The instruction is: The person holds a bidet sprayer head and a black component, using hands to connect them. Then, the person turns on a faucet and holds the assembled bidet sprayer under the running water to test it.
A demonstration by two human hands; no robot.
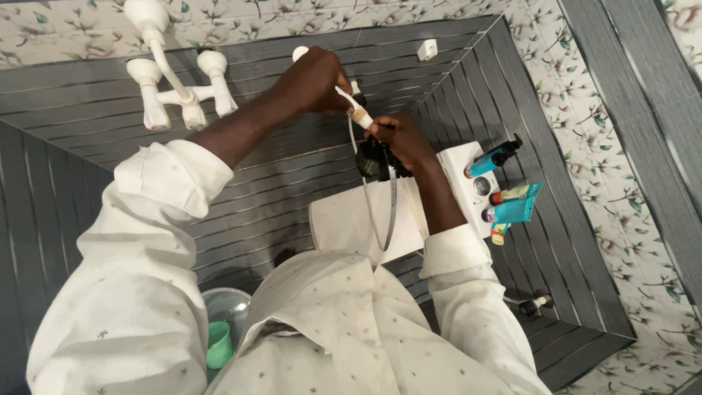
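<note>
While the left hand (318, 77) pinches the white tap spout (355, 110) and the right hand (402, 139) grips the black hose fitting (374, 161), the slack, light metal hose (387, 212) dangles below the fingers; hold its stiff end.

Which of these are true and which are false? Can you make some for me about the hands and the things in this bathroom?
1. Both hands are up at a white pipe fitting on the grey tiled wall. True.
2. The right hand holds a black hand sprayer. True.
3. The left hand rests on the white mixer tap. False: it grips the fitting, apart from the tap.
4. Turquoise tubes and bottles stand on the white toilet tank. True.
5. The person's sleeves are red. False: they are white.
</note>
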